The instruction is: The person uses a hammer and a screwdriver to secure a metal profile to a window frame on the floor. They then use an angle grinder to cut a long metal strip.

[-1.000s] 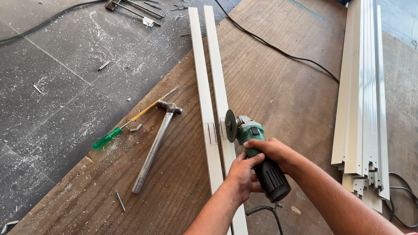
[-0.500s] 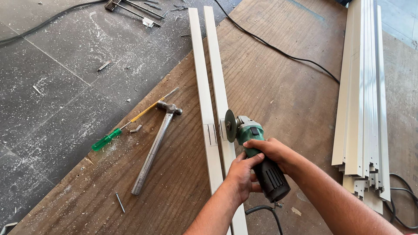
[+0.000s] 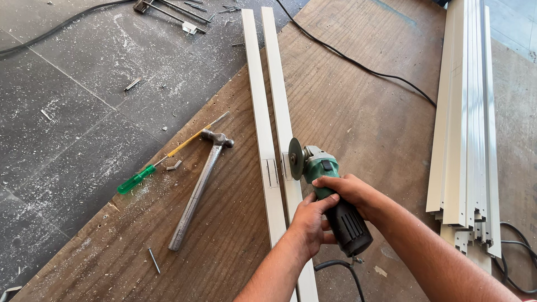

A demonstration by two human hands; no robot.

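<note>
Both my hands hold a green and black angle grinder (image 3: 330, 193). My left hand (image 3: 309, 222) wraps the black handle from the left side. My right hand (image 3: 353, 191) grips over the top of the green body. The cutting disc (image 3: 295, 159) stands upright against the right one of two long white metal strips (image 3: 279, 117) that lie side by side on a wooden board (image 3: 347, 112). The left strip (image 3: 260, 128) has pencil marks beside the disc.
A steel hammer (image 3: 198, 187) and a green-handled screwdriver (image 3: 159, 162) lie left of the strips. A loose nail (image 3: 154, 260) rests near the board's front. A stack of white metal profiles (image 3: 464, 112) lies at the right. A black cable (image 3: 358, 61) crosses the board.
</note>
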